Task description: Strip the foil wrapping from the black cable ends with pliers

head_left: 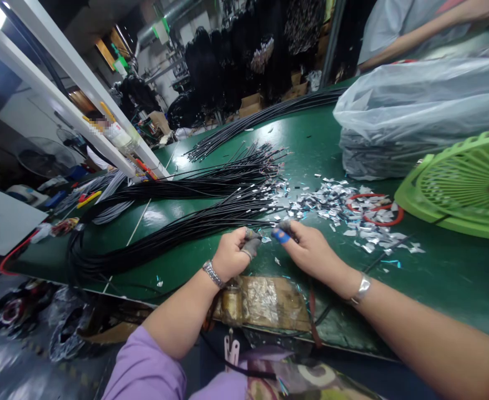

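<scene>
My left hand [236,253], with covers on some fingertips, is closed on what looks like a black cable. Pale and bluish strands [265,239] show just past its fingertips. Facing it, a short gap away, my right hand [305,244] is pinched closed, blue tape round one finger; what lies in its grip is hidden. Just beyond both hands, the cut ends of a bundle of black cables [177,228] point right. Foil scraps [331,200] and bits of blue wire are strewn on the green table [444,289] right of that bundle.
A red ring [396,215] lies among the scraps. On the right stand a green fan [469,183] and a plastic bag [427,111] of dark pieces. More black cables [269,114] lie farther back. Taped cardboard [275,303] covers the near edge. Another person's arm [419,41] shows top right.
</scene>
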`<state>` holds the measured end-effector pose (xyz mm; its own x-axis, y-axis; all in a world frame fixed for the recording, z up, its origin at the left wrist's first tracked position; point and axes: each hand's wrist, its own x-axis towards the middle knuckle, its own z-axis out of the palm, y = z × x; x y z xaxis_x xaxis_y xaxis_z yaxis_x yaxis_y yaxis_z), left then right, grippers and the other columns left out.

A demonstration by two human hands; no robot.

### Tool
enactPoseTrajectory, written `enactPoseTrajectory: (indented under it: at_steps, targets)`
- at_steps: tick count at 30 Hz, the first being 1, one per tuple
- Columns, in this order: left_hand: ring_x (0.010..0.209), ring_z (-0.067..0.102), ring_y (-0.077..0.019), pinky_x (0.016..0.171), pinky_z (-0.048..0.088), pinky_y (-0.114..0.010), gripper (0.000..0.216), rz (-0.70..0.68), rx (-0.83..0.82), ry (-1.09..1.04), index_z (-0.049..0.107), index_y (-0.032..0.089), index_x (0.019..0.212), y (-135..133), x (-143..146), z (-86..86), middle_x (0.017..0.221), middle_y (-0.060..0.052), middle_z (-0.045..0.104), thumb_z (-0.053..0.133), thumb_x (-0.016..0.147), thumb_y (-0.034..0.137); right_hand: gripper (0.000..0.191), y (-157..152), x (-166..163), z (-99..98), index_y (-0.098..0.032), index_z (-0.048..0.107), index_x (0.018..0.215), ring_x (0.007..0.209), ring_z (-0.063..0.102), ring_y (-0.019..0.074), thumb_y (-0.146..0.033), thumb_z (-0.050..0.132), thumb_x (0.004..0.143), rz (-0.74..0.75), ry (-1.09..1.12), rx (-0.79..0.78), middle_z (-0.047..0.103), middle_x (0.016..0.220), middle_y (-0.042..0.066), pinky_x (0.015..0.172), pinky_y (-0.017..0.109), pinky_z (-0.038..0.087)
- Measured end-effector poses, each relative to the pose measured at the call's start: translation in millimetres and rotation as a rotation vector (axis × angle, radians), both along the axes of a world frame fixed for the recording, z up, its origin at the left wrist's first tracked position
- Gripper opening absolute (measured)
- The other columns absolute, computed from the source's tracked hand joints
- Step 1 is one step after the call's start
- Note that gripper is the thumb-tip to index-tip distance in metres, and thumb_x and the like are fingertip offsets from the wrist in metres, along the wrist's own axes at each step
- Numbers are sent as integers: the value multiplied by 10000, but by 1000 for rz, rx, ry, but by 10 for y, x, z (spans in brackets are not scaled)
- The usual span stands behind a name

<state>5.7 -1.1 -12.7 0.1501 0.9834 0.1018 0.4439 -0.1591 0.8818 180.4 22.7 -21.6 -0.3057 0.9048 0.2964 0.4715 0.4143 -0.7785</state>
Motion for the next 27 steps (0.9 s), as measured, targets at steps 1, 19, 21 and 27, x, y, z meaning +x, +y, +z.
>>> enactPoseTrajectory:
  at_steps: [1,19,21,27]
  targets:
    - [473,482,-76,501,405,-192,105,0,-1,-6,565,157,735,0,1,1,542,30,533,530,768,250,280,-3,-8,-6,-230,428,637,500,417,145,-427,406,835,34,-21,-23,487,539,-10,486,270,322]
    - [300,400,-39,316,234,-157,487,-135,-482,-263,471,163,653,84,-68,109,456,48,528,661,606,609,342,29,-61,-73,-197,500,714,472,378,83,-515,622,698,328,433,-502,525,607,-26,444,228,307]
    - [286,374,-34,312,226,-160,486,-156,-515,-249,478,162,657,72,-64,102,440,56,517,656,615,612,225,34,-50,-77,-203,508,656,527,437,116,-402,596,714,269,261,-290,539,595,-13,497,248,350]
    - [277,356,-34,302,203,-161,492,-153,-551,-288,487,160,671,41,-41,122,431,58,513,662,608,615,86,29,-23,-74,-203,567,664,546,494,143,-223,505,720,131,8,0,588,597,5,527,263,379]
